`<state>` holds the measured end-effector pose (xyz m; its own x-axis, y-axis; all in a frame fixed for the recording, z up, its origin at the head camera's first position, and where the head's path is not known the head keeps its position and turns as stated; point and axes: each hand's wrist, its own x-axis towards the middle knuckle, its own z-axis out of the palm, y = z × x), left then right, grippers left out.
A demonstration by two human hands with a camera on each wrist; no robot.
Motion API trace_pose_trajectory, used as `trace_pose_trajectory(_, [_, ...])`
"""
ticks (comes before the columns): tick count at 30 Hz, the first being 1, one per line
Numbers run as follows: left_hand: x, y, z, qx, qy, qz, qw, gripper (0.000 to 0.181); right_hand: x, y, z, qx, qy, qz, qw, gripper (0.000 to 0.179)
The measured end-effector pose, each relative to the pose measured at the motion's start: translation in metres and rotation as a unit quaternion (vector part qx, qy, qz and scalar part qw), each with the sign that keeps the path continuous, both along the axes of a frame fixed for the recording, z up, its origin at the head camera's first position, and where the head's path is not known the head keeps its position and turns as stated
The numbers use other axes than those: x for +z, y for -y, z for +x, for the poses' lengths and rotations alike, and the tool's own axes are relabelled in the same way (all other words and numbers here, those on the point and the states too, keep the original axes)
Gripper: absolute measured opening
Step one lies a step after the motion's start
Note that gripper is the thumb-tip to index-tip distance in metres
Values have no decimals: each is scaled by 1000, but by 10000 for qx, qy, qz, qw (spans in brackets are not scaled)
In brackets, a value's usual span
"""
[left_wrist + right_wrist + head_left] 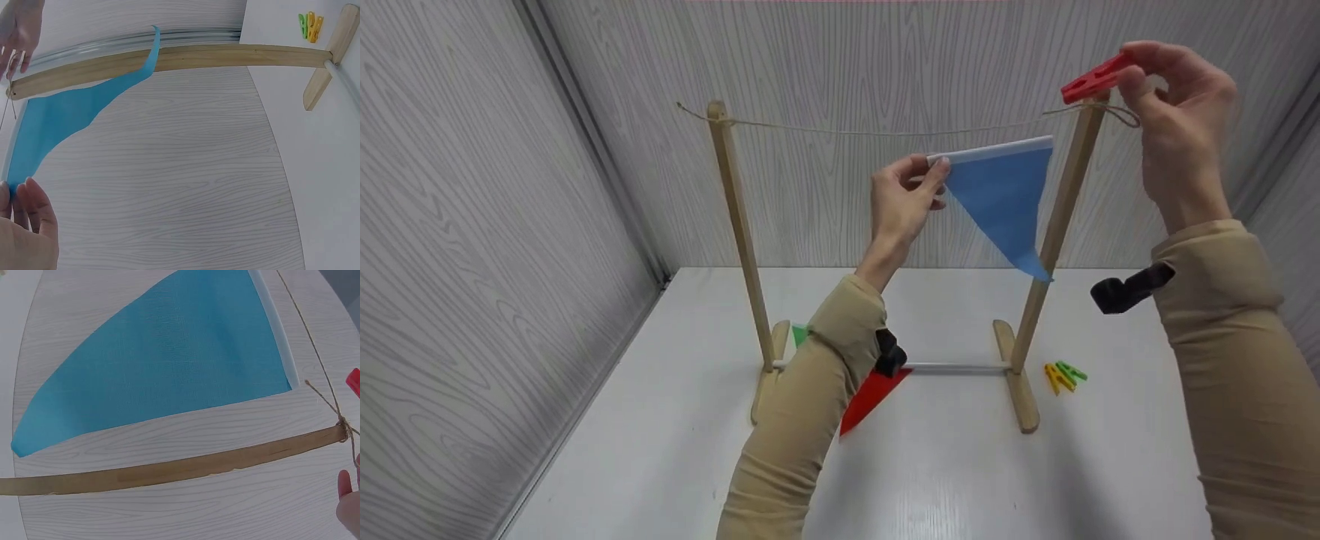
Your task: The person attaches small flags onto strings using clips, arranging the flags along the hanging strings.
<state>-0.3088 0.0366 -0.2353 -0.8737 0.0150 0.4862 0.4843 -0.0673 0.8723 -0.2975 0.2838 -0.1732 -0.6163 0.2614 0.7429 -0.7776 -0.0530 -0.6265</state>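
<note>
My left hand (904,199) pinches the left top corner of a blue triangular pennant (1001,195), which has a white band along its top edge. The pennant hangs point down, its free right corner near the right post. My right hand (1185,112) holds a red clothespin (1099,79) between thumb and fingers, up by the top of that post. A thin twine (840,132) runs between the two posts, just above the pennant's band in the head view. In the right wrist view the twine's knot (342,422) shows at the post's end, with the pennant (169,360) beside it.
The wooden stand has a left post (739,225), a right post (1065,195) and a pale crossbar (952,368). A red pennant (870,401) and a green piece (799,334) lie partly behind my left sleeve. Yellow (1056,379) and green (1071,371) clothespins lie right of the stand.
</note>
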Motion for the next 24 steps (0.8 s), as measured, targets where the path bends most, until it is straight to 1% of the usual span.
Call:
trace_pose_trajectory(3, [3, -3, -1, 39, -1, -132, 9999, 22, 4, 0, 1, -316, 229, 450, 9982, 22])
trace_pose_trajectory(5, [5, -6, -2, 67, -32, -244, 9997, 23, 6, 0, 0, -416, 303, 589, 9969, 21])
trace_pose_trajectory(6, [6, -7, -2, 82, -52, -310, 9995, 23, 8, 0, 0, -542, 367, 696, 9954, 21])
trace_pose_trajectory(8, [8, -9, -2, 113, -93, -373, 9992, 22, 10, 1, -1, -844, 542, 977, 9901, 21])
trace_pose_trajectory(10, [10, -10, -3, 132, -126, -424, 9989, 22, 13, 2, -2, -950, 655, 1117, 9870, 20])
trace_pose_trajectory(12, [11, -11, -2, 152, -137, -439, 9988, 21, 13, 3, -3, -1130, 700, 1457, 9803, 18])
trace_pose_trajectory(16, [13, -11, -2, 176, -182, -481, 9985, 21, 16, 7, -6, -1101, 591, 1831, 9751, 11])
trace_pose_trajectory(19, [14, -12, -2, 168, -235, -543, 9981, 23, 19, 9, -7, -1323, 641, 2171, 9650, 8])
trace_pose_trajectory(22, [16, -14, -1, 163, -280, -593, 9977, 24, 23, 11, -8, -1644, 694, 2564, 9499, 8])
trace_pose_trajectory(24, [17, -14, -1, 174, -296, -606, 9976, 25, 25, 12, -8, -1780, 652, 2814, 9407, 7])
